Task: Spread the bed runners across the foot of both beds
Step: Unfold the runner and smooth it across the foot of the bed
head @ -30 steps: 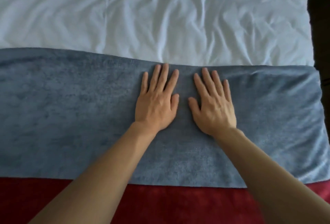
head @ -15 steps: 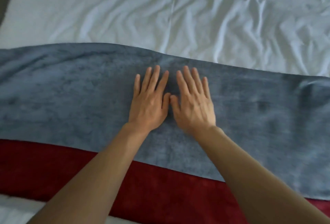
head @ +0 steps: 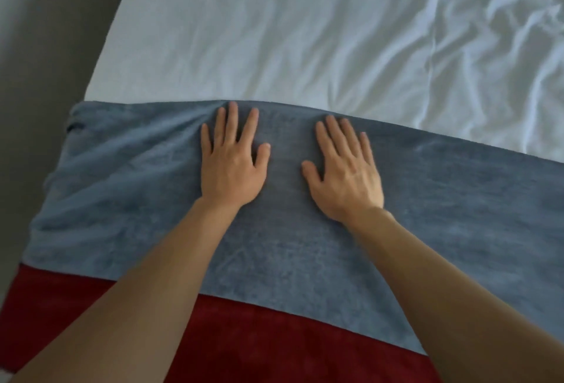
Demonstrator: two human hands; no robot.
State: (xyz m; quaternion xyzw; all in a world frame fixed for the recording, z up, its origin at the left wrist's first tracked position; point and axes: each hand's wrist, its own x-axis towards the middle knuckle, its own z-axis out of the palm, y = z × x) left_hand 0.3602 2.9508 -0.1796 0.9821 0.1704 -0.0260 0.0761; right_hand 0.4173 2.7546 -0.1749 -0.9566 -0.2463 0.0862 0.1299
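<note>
Red runner (head: 274, 349) lies nearest, its far part covered by the blue runner (head: 442, 214). Left hand (head: 232, 166) and right hand (head: 348, 175) press flat on the blue one, fingers spread, slightly apart. Beyond lies the wrinkled white sheet (head: 274, 40).

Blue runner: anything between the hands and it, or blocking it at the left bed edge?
Nothing visible. Left hand and right hand lie flat, directly on the blue runner. Its left end already drapes over the edge; only white sheet lies beyond.
</note>
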